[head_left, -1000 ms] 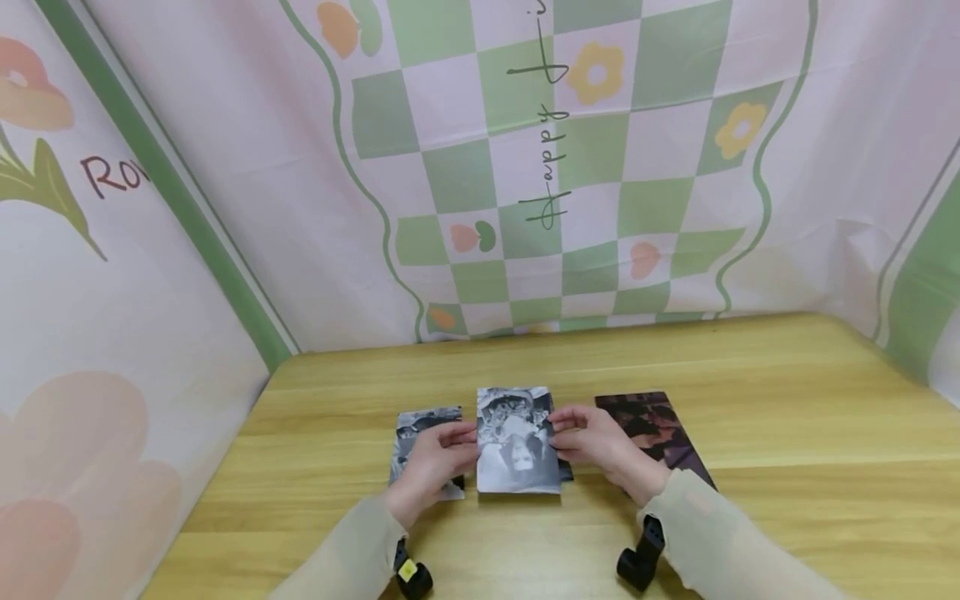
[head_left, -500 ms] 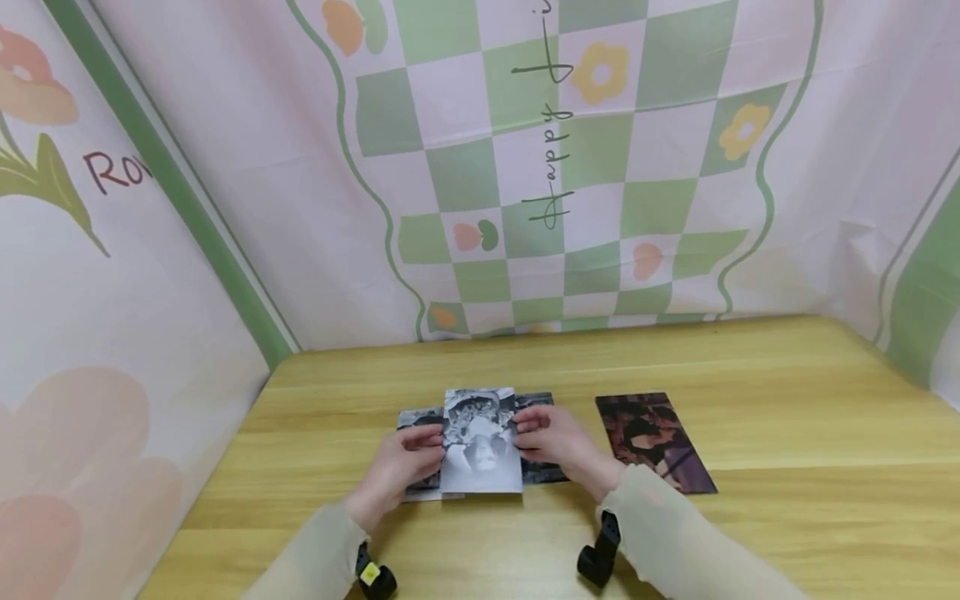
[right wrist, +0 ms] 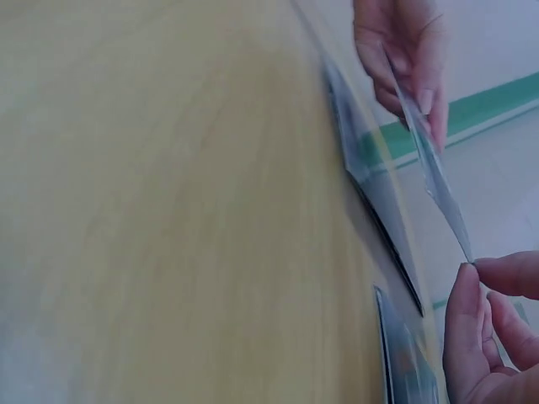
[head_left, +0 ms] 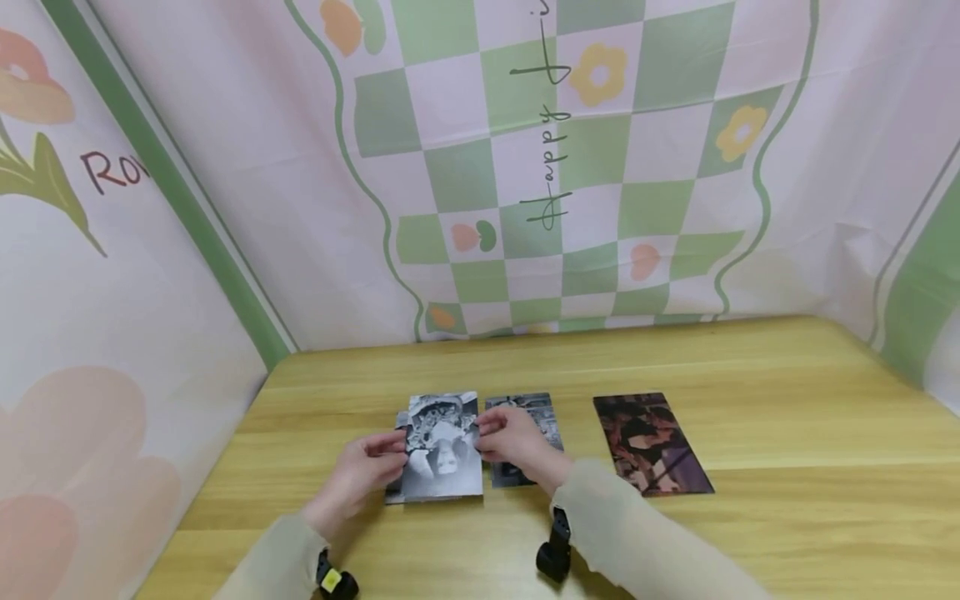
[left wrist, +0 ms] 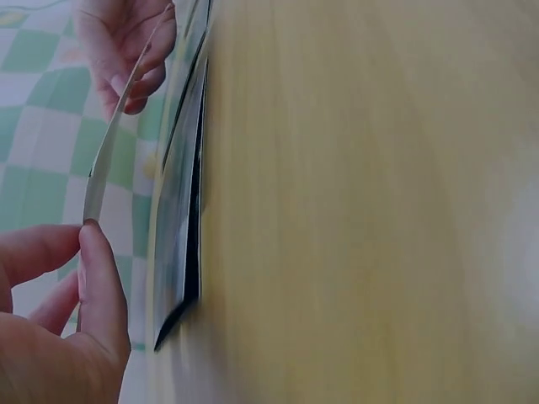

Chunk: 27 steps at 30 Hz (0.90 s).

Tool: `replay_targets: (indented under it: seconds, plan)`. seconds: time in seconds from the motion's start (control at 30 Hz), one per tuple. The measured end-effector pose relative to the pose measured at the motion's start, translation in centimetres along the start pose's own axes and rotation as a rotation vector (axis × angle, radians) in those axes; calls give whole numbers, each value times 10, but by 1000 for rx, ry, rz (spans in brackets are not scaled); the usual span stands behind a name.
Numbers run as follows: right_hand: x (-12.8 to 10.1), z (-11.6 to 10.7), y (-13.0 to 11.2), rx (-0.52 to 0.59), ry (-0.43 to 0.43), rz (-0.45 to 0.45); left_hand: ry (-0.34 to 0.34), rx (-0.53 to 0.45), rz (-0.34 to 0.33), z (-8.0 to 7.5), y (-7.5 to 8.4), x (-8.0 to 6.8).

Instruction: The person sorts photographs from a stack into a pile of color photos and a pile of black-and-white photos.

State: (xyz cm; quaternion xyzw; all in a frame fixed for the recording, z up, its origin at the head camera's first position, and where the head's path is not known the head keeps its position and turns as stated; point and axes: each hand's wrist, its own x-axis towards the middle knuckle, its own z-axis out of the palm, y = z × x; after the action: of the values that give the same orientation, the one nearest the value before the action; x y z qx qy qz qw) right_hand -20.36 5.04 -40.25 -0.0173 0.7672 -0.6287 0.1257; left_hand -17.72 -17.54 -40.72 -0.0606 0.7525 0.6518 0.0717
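Because each side edge is pinched between a thumb and fingertips, the black-and-white photo hangs just above the desk with a slight bow, as the wrist views show. The left hand nips its left edge and the right hand its right, so the print stays level. It floats over another photo lying flat. A second flat print sits just right, and a dark reddish photo farther right.
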Motion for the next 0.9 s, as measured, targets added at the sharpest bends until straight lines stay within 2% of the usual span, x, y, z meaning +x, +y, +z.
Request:
replay_targets:
  seconds: [0.2,0.4,0.9]
  plan:
    - [6,13,-1,-28,-23,-13,17,52,7,-13,-3,0]
    - [8,19,-4,-59,-53,5,-38,114,27,-22,-5,1]
    - [6,19,-7,-95,-112,19,-24,181,-1,-24,-7,6]
